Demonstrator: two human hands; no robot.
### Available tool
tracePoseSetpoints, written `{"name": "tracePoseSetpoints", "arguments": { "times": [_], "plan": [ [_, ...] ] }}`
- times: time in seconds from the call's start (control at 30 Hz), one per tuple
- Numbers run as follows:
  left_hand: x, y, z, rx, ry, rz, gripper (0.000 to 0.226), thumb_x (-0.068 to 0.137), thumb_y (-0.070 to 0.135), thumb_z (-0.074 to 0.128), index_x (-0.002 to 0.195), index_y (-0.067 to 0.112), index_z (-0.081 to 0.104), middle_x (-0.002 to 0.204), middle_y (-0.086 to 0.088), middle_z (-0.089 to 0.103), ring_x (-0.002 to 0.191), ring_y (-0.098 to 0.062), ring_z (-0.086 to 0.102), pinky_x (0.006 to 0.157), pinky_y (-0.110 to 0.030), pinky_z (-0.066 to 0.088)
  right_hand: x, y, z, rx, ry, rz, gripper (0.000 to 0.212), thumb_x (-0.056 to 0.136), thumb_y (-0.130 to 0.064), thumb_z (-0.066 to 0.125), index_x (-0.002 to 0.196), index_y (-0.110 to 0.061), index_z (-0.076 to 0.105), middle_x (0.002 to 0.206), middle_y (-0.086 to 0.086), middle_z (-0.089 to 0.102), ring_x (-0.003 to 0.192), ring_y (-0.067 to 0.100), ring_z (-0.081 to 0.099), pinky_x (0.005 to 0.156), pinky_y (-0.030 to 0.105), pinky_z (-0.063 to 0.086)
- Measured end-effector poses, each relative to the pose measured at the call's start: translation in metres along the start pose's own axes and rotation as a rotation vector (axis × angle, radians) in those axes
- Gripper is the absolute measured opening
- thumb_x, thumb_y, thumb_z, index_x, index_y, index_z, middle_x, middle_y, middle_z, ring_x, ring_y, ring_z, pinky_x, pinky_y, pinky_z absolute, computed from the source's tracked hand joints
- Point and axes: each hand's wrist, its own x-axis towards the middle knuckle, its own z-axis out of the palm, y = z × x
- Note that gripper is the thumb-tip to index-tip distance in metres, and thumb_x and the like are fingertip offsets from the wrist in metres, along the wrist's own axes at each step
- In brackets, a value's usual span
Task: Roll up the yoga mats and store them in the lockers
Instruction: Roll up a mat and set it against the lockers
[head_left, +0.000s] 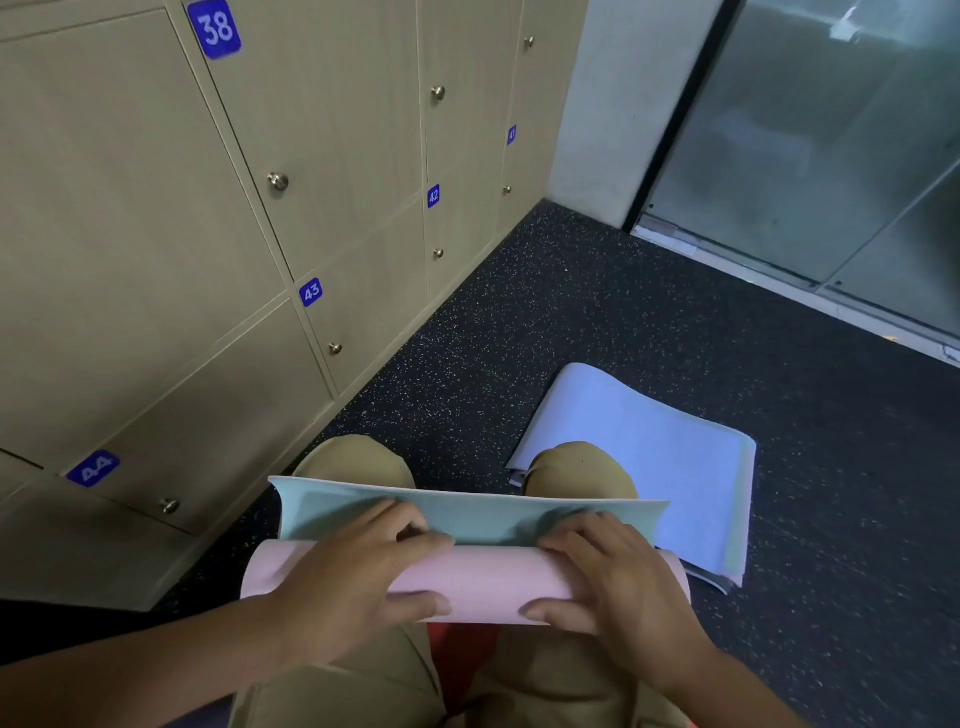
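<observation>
So I've got the yoga mat (467, 577) across my lap at lower centre of the frame, pink on the outside of the roll, teal on the loose flap sticking up past my knees. Left hand (358, 566) and right hand (608, 571) are both wrapped over the roll, fingers curled on top and thumbs tucked under the near edge, set well apart toward the ends. Looks like soft, light foam to me: bends easy, probably grippy rather than slick, nothing fragile, but I'd bet it springs open if you let go. Best hold is what I've got, both hands wide apart on the roll so it stays even and doesn't cone out. A second mat (665, 457), pale blue and folded flat, lies on the speckled floor (571, 312) right of my knees. The lockers (156, 234) fill the left and upper left, all shut, with blue tags reading 38, 42, 43 and 44; another tiny one looks like 41, not sure.
</observation>
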Motion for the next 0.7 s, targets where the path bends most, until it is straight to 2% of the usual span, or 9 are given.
{"name": "tracePoseSetpoints", "arguments": {
  "times": [0.1,0.23,0.3,0.37,0.47,0.6,0.7],
  "plan": [
    [0.01,-0.004,-0.009,-0.095,-0.129,-0.068,0.082,0.081,0.09,0.033,0.142,0.04,0.055,0.116,0.027,0.041,0.115,0.007,0.04,0.102,-0.02,0.035,-0.007,-0.005,0.011,-0.014,0.121,0.006,0.049,0.094,-0.068,0.057,0.11,-0.024,0.072,0.106,-0.01,0.063,0.094,0.015,0.059,0.082,0.028,0.042],
    [0.026,-0.01,-0.019,-0.227,-0.192,-0.121,0.088,0.073,0.093,0.041,0.139,0.039,0.059,0.116,0.028,0.047,0.114,0.01,0.045,0.102,-0.016,0.035,-0.003,-0.009,0.014,0.048,0.159,0.126,0.049,0.096,-0.068,0.052,0.107,-0.027,0.076,0.1,-0.014,0.064,0.091,0.012,0.058,0.081,0.029,0.044],
    [0.031,-0.01,-0.02,-0.226,-0.161,-0.123,0.077,0.077,0.085,0.053,0.137,0.037,0.063,0.116,0.028,0.051,0.113,0.01,0.048,0.102,-0.015,0.036,0.005,-0.008,0.008,0.091,0.105,0.184,0.049,0.095,-0.071,0.049,0.107,-0.032,0.076,0.098,-0.019,0.063,0.091,0.009,0.058,0.08,0.029,0.045],
    [0.032,-0.008,-0.02,-0.191,-0.061,-0.078,0.057,0.085,0.07,0.062,0.131,0.038,0.067,0.114,0.026,0.054,0.111,0.007,0.051,0.099,-0.016,0.039,0.014,-0.005,0.002,0.143,0.03,0.241,0.052,0.092,-0.076,0.047,0.108,-0.036,0.075,0.098,-0.022,0.064,0.094,0.004,0.057,0.082,0.026,0.047],
    [0.028,0.004,-0.017,-0.05,0.105,0.075,0.039,0.092,0.056,0.056,0.12,0.035,0.073,0.109,0.023,0.057,0.101,0.002,0.055,0.087,-0.024,0.045,0.028,0.0,-0.005,0.234,-0.084,0.311,0.057,0.085,-0.083,0.048,0.108,-0.038,0.075,0.101,-0.027,0.064,0.103,-0.007,0.054,0.088,0.009,0.038],
    [0.021,0.012,-0.005,0.104,0.116,0.143,0.046,0.089,0.058,0.056,0.124,0.03,0.069,0.117,0.017,0.056,0.104,-0.005,0.058,0.084,-0.021,0.048,0.043,0.006,-0.011,0.281,-0.158,0.334,0.056,0.079,-0.082,0.051,0.103,-0.038,0.075,0.103,-0.027,0.066,0.106,-0.008,0.054,0.086,0.004,0.034],
    [0.024,0.003,-0.009,0.05,0.069,0.132,0.053,0.091,0.061,0.054,0.134,0.031,0.065,0.124,0.018,0.054,0.113,-0.004,0.054,0.091,-0.023,0.048,0.049,0.007,-0.013,0.285,-0.123,0.337,0.056,0.08,-0.083,0.048,0.103,-0.038,0.074,0.103,-0.029,0.065,0.108,-0.007,0.053,0.086,0.007,0.038]
  ]
}}
